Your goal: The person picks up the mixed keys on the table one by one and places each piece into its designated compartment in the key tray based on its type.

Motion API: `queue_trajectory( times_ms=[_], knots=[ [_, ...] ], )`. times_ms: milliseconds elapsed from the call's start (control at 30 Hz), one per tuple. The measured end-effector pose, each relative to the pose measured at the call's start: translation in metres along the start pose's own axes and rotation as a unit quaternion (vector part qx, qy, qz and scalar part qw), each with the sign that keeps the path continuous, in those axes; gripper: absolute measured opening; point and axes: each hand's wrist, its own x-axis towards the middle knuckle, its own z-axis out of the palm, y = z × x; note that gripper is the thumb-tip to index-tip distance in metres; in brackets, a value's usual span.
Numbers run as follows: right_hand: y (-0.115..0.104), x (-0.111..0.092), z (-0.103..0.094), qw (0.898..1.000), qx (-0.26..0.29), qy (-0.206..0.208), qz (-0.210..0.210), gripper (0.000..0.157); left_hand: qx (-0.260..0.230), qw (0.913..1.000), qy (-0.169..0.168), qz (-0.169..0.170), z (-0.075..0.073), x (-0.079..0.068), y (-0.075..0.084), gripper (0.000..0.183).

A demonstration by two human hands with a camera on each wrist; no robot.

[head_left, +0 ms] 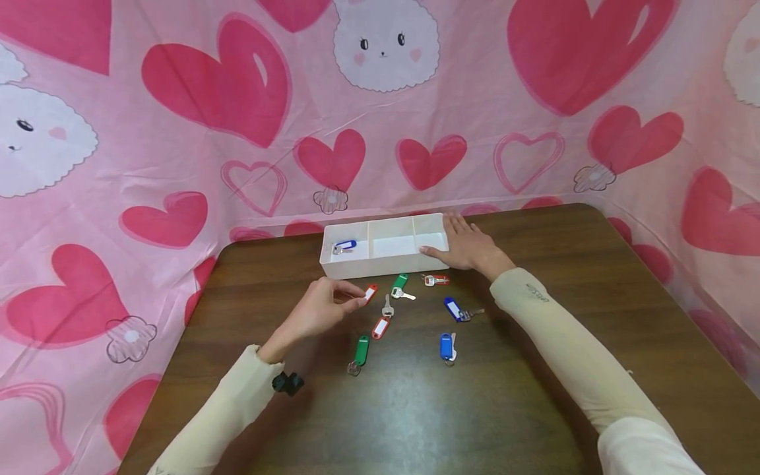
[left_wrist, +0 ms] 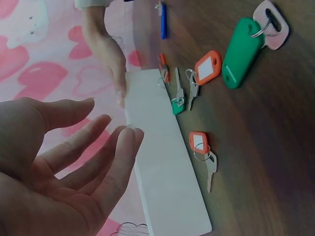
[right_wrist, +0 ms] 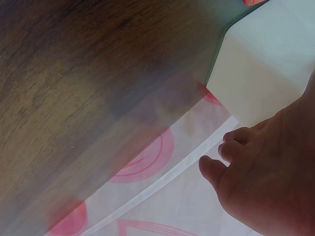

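Observation:
A long white box [head_left: 386,264] with three compartments stands on the table, a blue-tagged key [head_left: 346,245] in its left one. My left hand [head_left: 317,307] reaches toward a red key tag [head_left: 371,293] in front of the box. In the left wrist view, that hand's thumb and fingers are spread apart, with nothing between them, and the red tag lies on the table with its key. My right hand [head_left: 469,245] rests against the box's right end, thumb over the front rim, other fingers extended toward the back. In the right wrist view its fingertips [right_wrist: 211,167] reach past the box.
Several tagged keys lie in front of the box: green [head_left: 400,284] and red [head_left: 436,280] near it, then another red [head_left: 381,327], a green [head_left: 361,349] and two blue ones [head_left: 453,308]. Pink heart-print cloth [head_left: 249,79] hangs behind the table.

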Motion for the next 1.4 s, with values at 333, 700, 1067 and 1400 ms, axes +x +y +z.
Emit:
queue_trajectory(
  times_ms=[333, 700, 1067, 1400],
  knots=[
    [0.000, -0.002, 0.000, 1.000, 0.002, -0.002, 0.004, 0.120, 0.012, 0.9996, -0.012, 0.024, 0.008, -0.011, -0.003, 0.028],
    [-0.001, -0.004, 0.003, 1.000, 0.005, -0.002, 0.005, 0.120, 0.036, 0.9978, -0.027, 0.049, 0.014, -0.026, -0.014, 0.037],
    [-0.004, -0.005, 0.003, 1.000, 0.007, -0.002, 0.006, 0.120, 0.058, 0.9967, -0.044, 0.036, 0.024, -0.040, -0.023, 0.040],
    [-0.005, -0.007, 0.003, 1.000, 0.009, -0.004, 0.012, 0.119, 0.088, 0.9933, -0.048, 0.058, 0.033, -0.055, -0.035, 0.044]
  ],
)
